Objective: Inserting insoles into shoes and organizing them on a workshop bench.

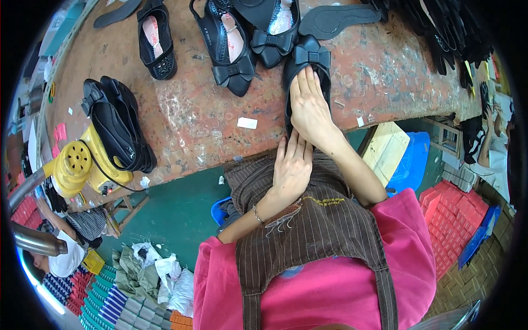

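A black flat shoe with a bow point(309, 55) lies at the near edge of the worn reddish workbench point(187, 115), toe pointing away from me. My right hand point(309, 104) lies flat on top of it, fingers straight and together, pressing down over its opening. My left hand point(292, 165) reaches up from below the bench edge, its fingertips at the shoe's heel end, just under my right wrist. The heel itself is hidden by my hands. I wear a brown striped apron point(313, 231) over a pink shirt.
More black bow shoes point(236, 58) and a loose sole point(338, 19) lie further back. A stack of black shoes point(118, 126) sits by a yellow machine point(77, 165) at left. A wooden stool point(388, 148), blue crate point(412, 159) and red boxes point(456, 220) stand at right. Other people work nearby.
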Motion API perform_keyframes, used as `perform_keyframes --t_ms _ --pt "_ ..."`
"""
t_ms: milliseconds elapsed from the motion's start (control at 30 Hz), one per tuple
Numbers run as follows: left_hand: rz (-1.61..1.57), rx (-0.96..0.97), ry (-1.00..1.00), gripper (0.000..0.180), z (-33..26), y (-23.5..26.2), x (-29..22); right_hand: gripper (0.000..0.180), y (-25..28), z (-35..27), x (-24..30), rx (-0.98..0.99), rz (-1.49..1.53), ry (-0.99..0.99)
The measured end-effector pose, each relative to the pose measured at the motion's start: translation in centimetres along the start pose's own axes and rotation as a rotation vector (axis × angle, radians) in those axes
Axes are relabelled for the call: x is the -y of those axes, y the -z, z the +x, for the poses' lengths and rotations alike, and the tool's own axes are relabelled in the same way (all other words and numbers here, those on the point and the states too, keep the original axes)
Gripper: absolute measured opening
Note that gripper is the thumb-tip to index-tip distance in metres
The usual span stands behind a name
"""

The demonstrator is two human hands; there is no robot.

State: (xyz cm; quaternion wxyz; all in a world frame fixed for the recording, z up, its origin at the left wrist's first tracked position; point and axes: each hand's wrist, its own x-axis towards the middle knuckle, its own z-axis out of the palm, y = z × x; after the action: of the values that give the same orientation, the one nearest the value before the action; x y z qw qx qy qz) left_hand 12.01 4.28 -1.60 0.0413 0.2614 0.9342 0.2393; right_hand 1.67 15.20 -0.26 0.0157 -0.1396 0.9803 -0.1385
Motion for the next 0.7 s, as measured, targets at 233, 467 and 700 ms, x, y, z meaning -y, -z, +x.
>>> perform_keyframes --t_ms 233,467,700 --pt "0.002 -0.003 0.011 0.033 0.2 0.3 -0.4 0.06 0.9 0.6 -1.0 0.096 0.066 0.023" --pt "-0.007 -0.03 0.023 0.031 0.9 0.1 0.1 0.035 0.2 2.5 -1.4 -0.106 -0.12 0.027" --pt "-0.001 0.17 0.03 0.047 0.5 0.2 -0.3 0.032 -0.3 2.9 -2.3 -0.107 -0.081 -0.043"
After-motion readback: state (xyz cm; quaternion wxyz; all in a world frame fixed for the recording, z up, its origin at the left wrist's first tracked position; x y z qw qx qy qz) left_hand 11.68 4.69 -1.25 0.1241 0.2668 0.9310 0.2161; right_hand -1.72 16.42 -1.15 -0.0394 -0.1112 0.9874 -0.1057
